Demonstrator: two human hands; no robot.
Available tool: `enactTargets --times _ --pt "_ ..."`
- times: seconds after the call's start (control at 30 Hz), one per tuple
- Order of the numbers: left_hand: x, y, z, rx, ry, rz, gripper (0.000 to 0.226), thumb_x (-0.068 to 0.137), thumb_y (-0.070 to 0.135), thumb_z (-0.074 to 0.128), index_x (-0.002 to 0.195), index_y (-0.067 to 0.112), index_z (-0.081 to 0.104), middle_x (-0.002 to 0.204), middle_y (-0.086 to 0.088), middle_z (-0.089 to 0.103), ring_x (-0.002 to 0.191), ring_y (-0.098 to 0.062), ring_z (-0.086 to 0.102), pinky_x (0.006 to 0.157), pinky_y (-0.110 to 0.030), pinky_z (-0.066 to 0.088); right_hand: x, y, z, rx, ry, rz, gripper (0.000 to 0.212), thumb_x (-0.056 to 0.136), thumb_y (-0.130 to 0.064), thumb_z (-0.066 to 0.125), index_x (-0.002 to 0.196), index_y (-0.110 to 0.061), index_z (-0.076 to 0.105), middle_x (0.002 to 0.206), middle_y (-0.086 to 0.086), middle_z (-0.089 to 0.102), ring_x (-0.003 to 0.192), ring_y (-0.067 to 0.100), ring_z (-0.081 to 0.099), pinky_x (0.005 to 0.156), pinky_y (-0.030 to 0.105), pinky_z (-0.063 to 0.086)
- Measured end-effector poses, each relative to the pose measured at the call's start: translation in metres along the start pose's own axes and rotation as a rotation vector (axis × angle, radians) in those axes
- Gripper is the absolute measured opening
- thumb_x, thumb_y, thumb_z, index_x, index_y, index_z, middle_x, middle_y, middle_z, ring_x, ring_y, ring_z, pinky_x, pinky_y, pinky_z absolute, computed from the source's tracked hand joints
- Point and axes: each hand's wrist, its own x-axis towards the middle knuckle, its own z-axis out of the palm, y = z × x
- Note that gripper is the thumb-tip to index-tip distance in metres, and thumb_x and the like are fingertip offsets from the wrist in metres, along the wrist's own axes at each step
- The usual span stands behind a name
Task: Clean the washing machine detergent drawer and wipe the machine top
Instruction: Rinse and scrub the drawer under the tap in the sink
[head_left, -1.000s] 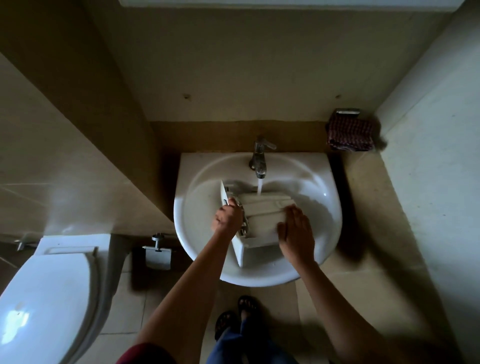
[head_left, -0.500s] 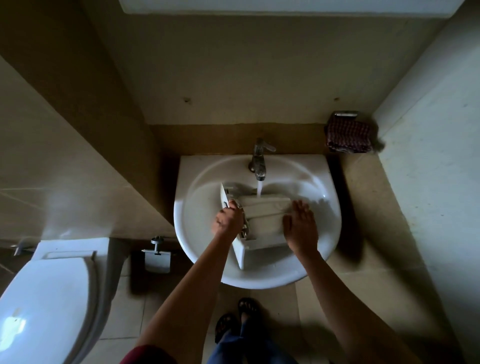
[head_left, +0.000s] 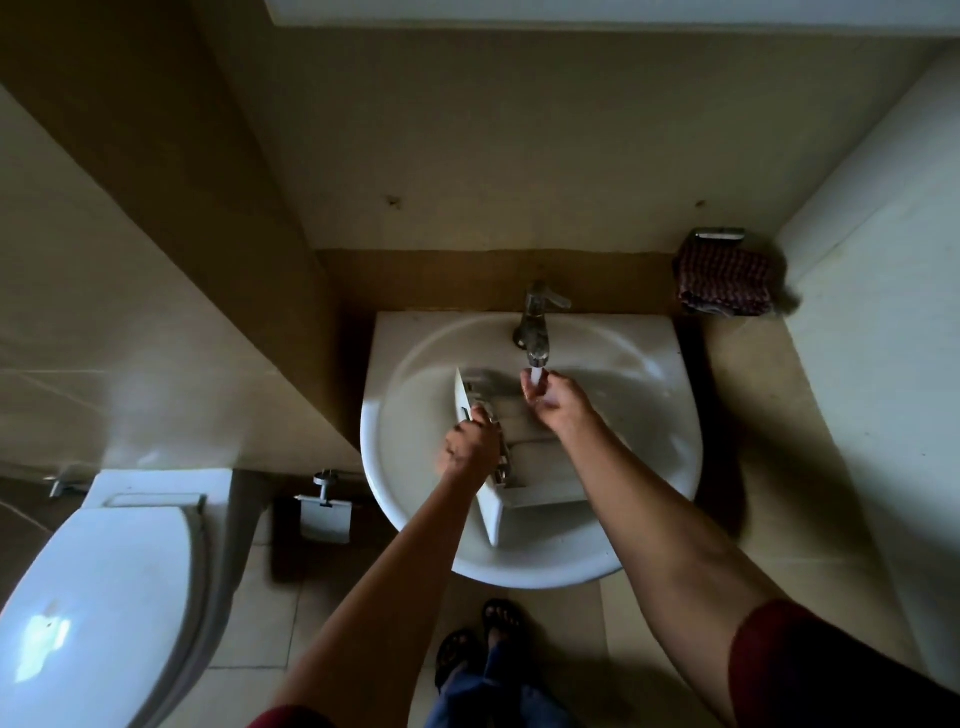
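Note:
The white detergent drawer (head_left: 540, 483) lies in the white basin (head_left: 410, 415), its front panel turned to the left. My left hand (head_left: 470, 441) grips the drawer at its left edge, just behind the front panel. My right hand (head_left: 553, 395) is lifted off the drawer and sits under the running tap (head_left: 535, 325), fingers loosely curled in the stream with nothing in them. Water falls from the spout onto that hand and the drawer's back end.
A dark checked cloth (head_left: 724, 286) hangs on a holder on the wall at the right of the basin. A toilet (head_left: 104, 582) with its lid down stands at the lower left, with a paper holder (head_left: 324, 514) between it and the basin. My sandalled feet are on the tiled floor below.
My right hand left the drawer's right side and moved up and left into the water stream. My left hand kept its grip on the drawer.

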Motion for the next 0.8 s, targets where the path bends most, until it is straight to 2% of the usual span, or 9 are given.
enactTargets --times 0.07,0.13,0.2,0.27,0.37,0.53,0.63,0.73,0.8 --pt "0.005 0.000 0.013 0.127 0.356 0.102 0.067 0.097 0.013 0.022 0.059 0.012 0.076 0.034 0.002 0.047 0.028 -0.004 0.047 0.028 -0.016 0.036 0.003 -0.001 0.003 -0.022 -0.033 0.012 0.021 0.099 0.002 0.036 0.083 0.001 0.050 0.082 0.014 0.051 0.056 0.022 0.061 0.039 0.021 0.051" --pt "-0.001 -0.002 0.008 0.046 0.352 0.099 0.062 0.092 0.015 0.025 0.055 0.011 0.075 0.033 0.002 0.047 0.028 -0.003 0.047 0.027 -0.016 0.036 0.004 -0.003 0.003 -0.035 -0.051 0.027 0.025 0.099 0.003 0.031 0.083 0.001 0.049 0.083 0.014 0.051 0.063 0.022 0.059 0.041 0.021 0.051" --pt "-0.014 0.006 -0.014 -0.153 0.081 -0.004 0.058 0.086 0.018 0.020 0.087 -0.005 0.073 0.064 -0.009 0.067 0.057 -0.015 0.067 0.050 -0.022 0.051 0.002 -0.005 0.001 -0.058 -0.071 0.042 0.028 0.099 0.003 0.028 0.082 0.001 0.050 0.083 0.014 0.050 0.072 0.021 0.052 0.052 0.026 0.053" --pt "0.002 0.011 0.007 -0.240 0.092 0.005 0.055 0.096 0.019 0.011 0.137 -0.007 0.038 0.119 -0.024 0.057 0.112 -0.030 0.059 0.089 -0.036 0.047 -0.001 -0.001 -0.001 -0.264 -0.119 0.023 0.028 0.097 0.005 0.031 0.081 -0.001 0.053 0.082 0.011 0.054 0.073 0.018 0.053 0.069 0.027 0.048" --pt "0.012 0.009 0.006 -0.316 -0.028 -0.037 0.047 0.102 0.026 0.023 0.141 0.001 0.030 0.135 -0.022 0.047 0.126 -0.035 0.047 0.101 -0.040 0.039 -0.016 0.018 -0.010 -0.963 -0.244 -0.277 0.023 0.094 0.003 0.043 0.088 0.001 0.065 0.086 0.009 0.069 0.076 0.011 0.063 0.088 0.027 0.046" --pt "0.006 0.013 0.004 -0.345 0.212 0.037 0.040 0.098 0.012 0.028 0.127 -0.009 0.046 0.105 -0.029 0.062 0.098 -0.041 0.065 0.078 -0.038 0.054 -0.030 0.028 -0.060 -2.052 -0.637 -0.953 0.045 0.102 -0.025 0.034 0.144 -0.014 0.039 0.147 0.008 0.044 0.133 0.020 0.042 0.110 0.030 0.028" --pt "0.002 0.011 -0.001 -0.461 0.047 -0.101 0.047 0.100 0.023 0.024 0.132 -0.003 0.048 0.120 -0.026 0.057 0.113 -0.034 0.058 0.093 -0.037 0.046 -0.027 0.015 -0.084 -2.357 -0.351 -1.049 0.051 0.102 -0.042 0.016 0.151 -0.030 0.019 0.158 -0.002 0.023 0.145 0.018 0.021 0.117 0.036 0.010" --pt "0.001 0.007 0.001 -0.212 0.109 0.161 0.056 0.088 0.018 0.026 0.070 0.005 0.077 0.046 -0.007 0.059 0.039 -0.012 0.059 0.036 -0.016 0.044 -0.022 -0.004 -0.093 -2.328 -0.167 -0.947 0.047 0.103 -0.035 0.023 0.151 -0.034 0.020 0.159 0.001 0.021 0.147 0.020 0.015 0.118 0.037 0.005" --pt "0.009 0.008 0.005 -0.173 0.372 0.170 0.053 0.081 0.020 0.033 0.044 0.012 0.070 0.028 0.001 0.043 0.024 -0.002 0.044 0.025 -0.013 0.031 -0.020 -0.015 -0.098 -2.333 -0.062 -0.855 0.047 0.103 -0.034 0.023 0.151 -0.034 0.019 0.160 0.005 0.013 0.148 0.025 0.010 0.119 0.037 0.005"
